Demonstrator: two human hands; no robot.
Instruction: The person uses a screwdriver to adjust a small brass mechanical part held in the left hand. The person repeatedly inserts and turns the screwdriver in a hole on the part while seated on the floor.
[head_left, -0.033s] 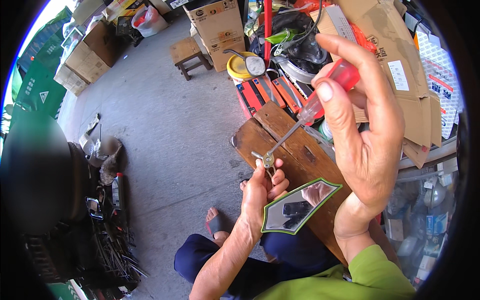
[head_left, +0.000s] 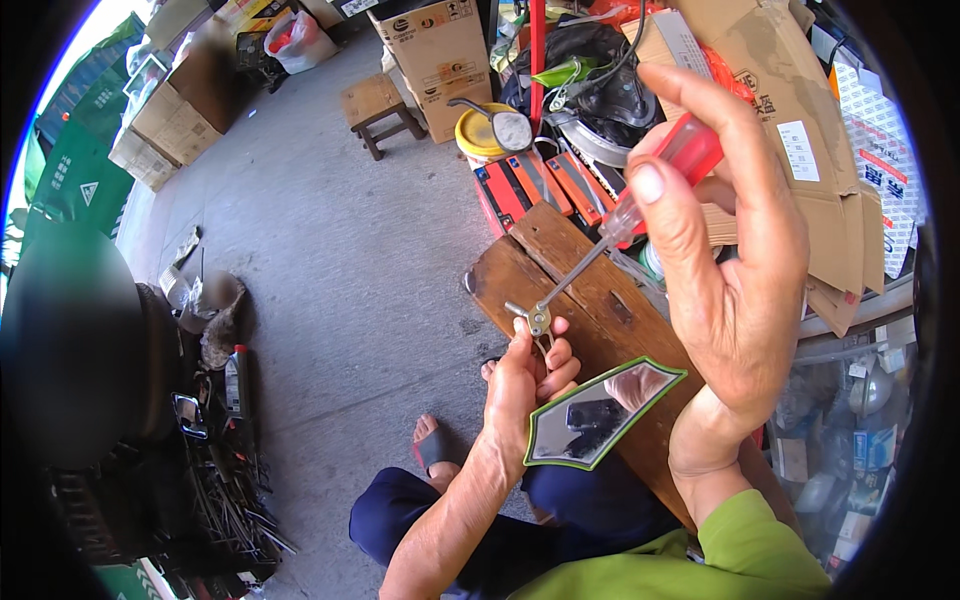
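Note:
My right hand is wrapped round the red clear handle of a screwdriver. Its shaft slants down to the left, and its tip meets a small metal mirror bracket. Thumb and fingers of my left hand grip that bracket from below. Beside the left wrist is a pointed mirror with a green rim, glass side up. Its join to the bracket is hidden behind my fingers. Below both hands lies a brown wooden bench.
Orange and red boxes and a yellow-lidded tub sit beyond the bench, with a round mirror on the tub. Large cardboard leans at right above a glass case. A low stool stands farther off; metal parts lie at left.

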